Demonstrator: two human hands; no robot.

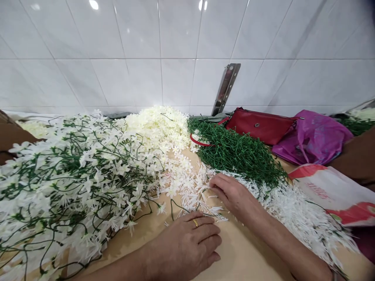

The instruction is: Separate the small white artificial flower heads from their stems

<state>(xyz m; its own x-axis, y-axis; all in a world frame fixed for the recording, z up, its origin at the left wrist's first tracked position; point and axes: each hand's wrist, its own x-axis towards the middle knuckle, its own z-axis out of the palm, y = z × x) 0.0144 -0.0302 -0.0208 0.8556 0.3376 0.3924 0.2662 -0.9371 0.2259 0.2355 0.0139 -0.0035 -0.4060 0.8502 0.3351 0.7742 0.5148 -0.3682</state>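
My left hand (190,242), a gold ring on one finger, is low in the middle with its fingers curled together. A thin green plastic stem (175,203) runs in at its index finger, and the grip itself is hidden under the hand. Up and to the right, my right hand (233,191) has its fingers pinched together at the edge of loose white stamens (193,199); what they hold, if anything, is hidden. To the left spreads a large heap of white artificial flowers on green stems (96,168). Loose cream petals (158,127) are piled behind.
Bare green stems (240,152) lie in a bundle behind my right hand. More white stamens (301,210) are heaped beside my right forearm. A red purse (258,125), a purple plastic bag (319,136) and a white-and-red bag (328,191) sit at right. A tiled wall (140,82) closes the back.
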